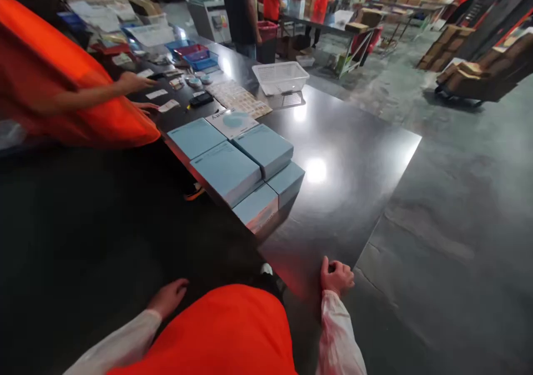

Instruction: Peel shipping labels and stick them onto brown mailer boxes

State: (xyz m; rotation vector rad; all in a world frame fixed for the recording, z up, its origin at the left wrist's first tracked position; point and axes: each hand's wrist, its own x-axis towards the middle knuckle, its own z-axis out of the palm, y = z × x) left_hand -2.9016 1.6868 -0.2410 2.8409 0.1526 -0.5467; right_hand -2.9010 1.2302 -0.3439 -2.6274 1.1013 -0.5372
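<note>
My left hand (170, 298) hangs low beside my body, away from the table, with loosely bent fingers and nothing visible in it. On the near right corner of the dark, shiny table (333, 208) rests my right hand (338, 278), its fingers curled in and the thumb raised; no object shows in it. Ahead, at the table's left edge, stand stacks of light-blue boxes or thick books (225, 169), their exact kind unclear. Behind them lies one with a pale printed cover (232, 123).
A white plastic basket (281, 79) stands farther along the table, near a patterned sheet (239, 98) and a black handheld device (201, 99). At left, a co-worker in orange (75, 86) reaches over paper slips. A loaded cart (485, 72) stands on the floor at right.
</note>
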